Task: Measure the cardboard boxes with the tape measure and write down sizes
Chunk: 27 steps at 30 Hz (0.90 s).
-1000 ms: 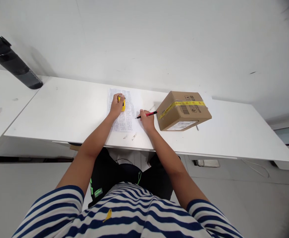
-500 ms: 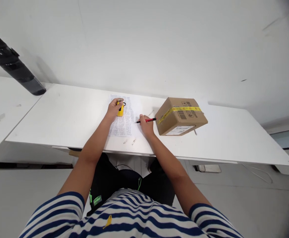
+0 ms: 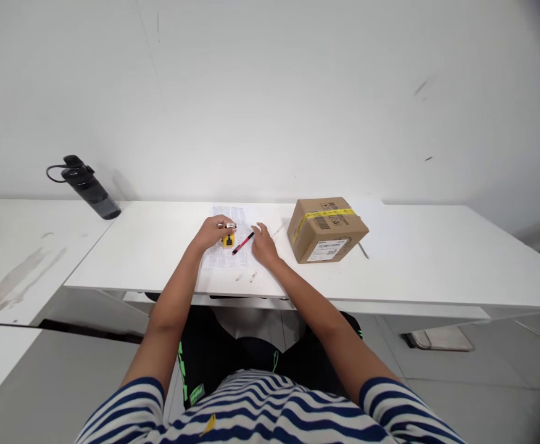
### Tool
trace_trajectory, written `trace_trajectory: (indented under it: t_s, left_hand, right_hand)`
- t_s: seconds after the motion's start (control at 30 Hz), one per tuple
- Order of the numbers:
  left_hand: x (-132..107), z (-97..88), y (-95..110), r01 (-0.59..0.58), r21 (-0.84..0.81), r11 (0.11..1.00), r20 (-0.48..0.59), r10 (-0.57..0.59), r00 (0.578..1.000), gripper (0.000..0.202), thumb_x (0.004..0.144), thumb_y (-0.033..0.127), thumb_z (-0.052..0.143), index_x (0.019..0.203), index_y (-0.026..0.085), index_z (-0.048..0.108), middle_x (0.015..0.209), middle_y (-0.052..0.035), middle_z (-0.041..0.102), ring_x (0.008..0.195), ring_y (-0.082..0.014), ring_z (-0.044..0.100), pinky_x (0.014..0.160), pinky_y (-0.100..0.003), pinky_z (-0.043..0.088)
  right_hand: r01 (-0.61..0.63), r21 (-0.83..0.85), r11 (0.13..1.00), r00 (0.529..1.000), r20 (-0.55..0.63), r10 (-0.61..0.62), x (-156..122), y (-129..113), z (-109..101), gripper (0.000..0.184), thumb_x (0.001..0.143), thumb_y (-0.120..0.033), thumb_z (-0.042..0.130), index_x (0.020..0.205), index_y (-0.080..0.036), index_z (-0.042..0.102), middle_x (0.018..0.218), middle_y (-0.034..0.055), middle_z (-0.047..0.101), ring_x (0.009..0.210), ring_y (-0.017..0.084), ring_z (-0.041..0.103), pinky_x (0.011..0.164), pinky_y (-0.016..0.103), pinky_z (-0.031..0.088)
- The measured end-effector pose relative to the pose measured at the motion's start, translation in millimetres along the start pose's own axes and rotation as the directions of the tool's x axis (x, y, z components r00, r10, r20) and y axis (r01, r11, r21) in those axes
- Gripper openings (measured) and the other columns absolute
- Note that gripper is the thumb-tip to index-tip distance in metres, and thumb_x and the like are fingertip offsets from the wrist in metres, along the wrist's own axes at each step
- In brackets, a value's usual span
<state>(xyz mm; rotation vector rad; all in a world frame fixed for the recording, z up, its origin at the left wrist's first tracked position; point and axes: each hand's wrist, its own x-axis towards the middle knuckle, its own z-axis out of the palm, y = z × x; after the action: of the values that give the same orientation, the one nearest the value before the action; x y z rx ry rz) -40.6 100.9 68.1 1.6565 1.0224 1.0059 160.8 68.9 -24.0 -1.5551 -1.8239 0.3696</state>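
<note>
My left hand (image 3: 215, 232) is closed around the top of a yellow and black tape measure (image 3: 228, 241), held over a sheet of paper (image 3: 218, 259) covered with handwriting. A red and black pen (image 3: 243, 243) lies slantwise on the sheet, its upper black end close to the fingers of my right hand (image 3: 265, 245). That hand rests on its edge at the right of the paper, thumb and fingers apart, and does not appear to grip the pen. Right of it stands a brown cardboard box (image 3: 328, 231) with yellow tape and a white label.
A dark water bottle (image 3: 91, 188) with a loop handle stands at the left, near the wall. The white table (image 3: 436, 259) runs along the wall, with a thin dark object (image 3: 363, 250) beside the box. Dark smudges mark the tabletop near its front edge.
My right hand has let go of the pen, which now lies on the paper pointing the other way. The left hand still holds the tape measure. The head view has shifted, showing more of the bottle.
</note>
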Motion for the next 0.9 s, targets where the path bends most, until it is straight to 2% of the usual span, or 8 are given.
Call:
trace_trajectory:
  t_s: [0.17,0.23,0.33,0.43,0.53,0.63,0.73,0.9]
  left_hand:
    - [-26,12.6,74,-0.08,0.087,0.993,0.151,0.067,0.986,0.024,0.068,0.037,0.085,0.074,0.02,0.07,0.085,-0.0056,0.072,0.085,-0.0224,0.07,0.079,-0.038,0.058]
    - [-35,25.5,105,-0.146,0.141,0.979,0.276,0.103,0.956,0.02,0.071,0.036,0.084,0.074,0.021,0.071,0.086,-0.0062,0.071,0.085,-0.0227,0.07,0.074,-0.037,0.058]
    - [-44,48.0,142,-0.247,0.181,0.952,0.432,0.149,0.889,0.019,0.069,0.033,0.086,0.073,0.021,0.073,0.084,-0.0065,0.07,0.083,-0.0236,0.071,0.07,-0.036,0.059]
    - [-40,61.9,161,-0.248,0.134,0.96,0.336,0.191,0.922,0.024,0.067,0.034,0.089,0.073,0.019,0.071,0.077,-0.0051,0.067,0.082,-0.0254,0.072,0.069,-0.039,0.061]
    - [-12,58.7,167,-0.208,0.062,0.976,0.168,0.195,0.966,0.029,0.07,0.039,0.087,0.083,0.019,0.071,0.082,-0.0043,0.067,0.085,-0.0252,0.073,0.074,-0.043,0.062]
    - [33,45.8,166,-0.244,0.023,0.969,0.039,0.243,0.969,0.03,0.079,0.046,0.079,0.09,0.02,0.069,0.089,-0.0025,0.067,0.089,-0.0221,0.072,0.08,-0.045,0.061]
    - [81,37.2,154,-0.144,-0.086,0.986,-0.075,0.138,0.988,0.032,0.082,0.05,0.075,0.086,0.019,0.066,0.081,-0.0029,0.063,0.086,-0.0201,0.07,0.077,-0.041,0.059]
    - [135,58.0,116,0.194,-0.256,0.947,-0.029,-0.209,0.978,0.032,0.074,0.044,0.082,0.072,0.021,0.059,0.066,-0.0016,0.058,0.069,-0.0165,0.062,0.069,-0.034,0.054]
  right_hand:
    - [0.363,0.209,0.908,0.93,-0.013,-0.368,-23,-20,-10,0.09,0.079,-0.045,0.074,0.154,-0.017,0.032,0.161,0.0217,0.038,0.151,0.035,0.035,0.122,0.055,0.033]
    - [0.331,0.313,0.89,0.943,-0.149,-0.298,-41,-34,-15,0.103,0.073,-0.054,0.08,0.154,-0.018,0.028,0.158,0.0224,0.04,0.149,0.036,0.038,0.122,0.054,0.034]
    - [0.195,0.445,0.874,0.962,-0.259,-0.083,-72,-51,-28,0.095,0.073,-0.059,0.079,0.148,-0.02,0.035,0.145,0.0202,0.054,0.136,0.035,0.053,0.113,0.051,0.044]
    - [0.099,0.489,0.866,0.965,-0.258,0.035,-107,-51,-52,0.088,0.07,-0.059,0.081,0.142,-0.023,0.043,0.13,0.0158,0.063,0.12,0.033,0.062,0.105,0.049,0.051]
    - [0.039,0.479,0.877,0.966,-0.243,0.09,-152,-31,-85,0.083,0.066,-0.057,0.085,0.135,-0.024,0.052,0.127,0.0143,0.064,0.118,0.033,0.063,0.105,0.049,0.051]
    - [-0.051,0.535,0.843,0.97,-0.175,0.17,-214,0,-117,0.079,0.064,-0.055,0.088,0.132,-0.029,0.058,0.138,0.0148,0.061,0.13,0.034,0.06,0.108,0.049,0.051]
    - [-0.13,0.638,0.759,0.95,-0.138,0.279,-279,33,-145,0.072,0.064,-0.062,0.086,0.128,-0.035,0.065,0.155,0.0141,0.049,0.144,0.036,0.049,0.113,0.053,0.047]
    - [-0.137,0.8,0.584,0.742,-0.308,0.596,-348,82,-203,0.073,0.057,-0.085,0.071,0.115,-0.041,0.074,0.139,0.016,0.065,0.133,0.041,0.058,0.104,0.061,0.052]
